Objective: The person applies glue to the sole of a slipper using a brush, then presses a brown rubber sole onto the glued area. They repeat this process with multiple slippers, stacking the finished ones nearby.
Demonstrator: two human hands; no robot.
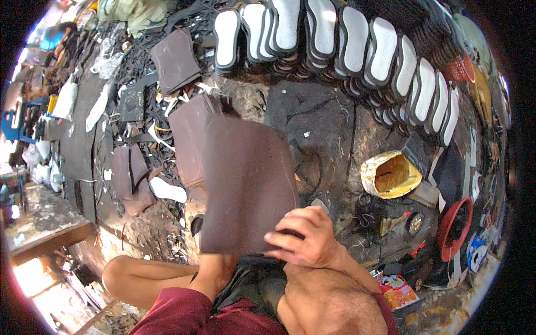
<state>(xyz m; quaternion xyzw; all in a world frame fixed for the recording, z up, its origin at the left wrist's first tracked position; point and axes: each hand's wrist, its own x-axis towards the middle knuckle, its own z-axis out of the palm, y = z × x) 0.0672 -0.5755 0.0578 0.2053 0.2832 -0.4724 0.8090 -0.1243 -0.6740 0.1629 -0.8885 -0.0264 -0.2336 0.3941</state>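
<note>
A large dark brown sheet (248, 184), looking like leather or rubber, is held up above my lap. It has a curved top and right side, with a straight lower edge. My left forearm (215, 273) rises behind that lower edge; the left hand itself is hidden by the sheet. At the lower right corner my right hand (307, 237) has its fingers bent over the sheet, gripping its edge; they are slightly blurred. A dark patch shows between these fingers, and I cannot make out what it is. Behind lies a stack of similar brown sheets (192, 139).
A long curved row of stacked black-edged white insoles (285, 30) spans the far right. Another brown stack (175, 61) lies far left. A yellow-rimmed container (392, 176) and a red basin (455, 229) are at the right. A wooden bench (47, 234) stands left. Scraps litter the floor.
</note>
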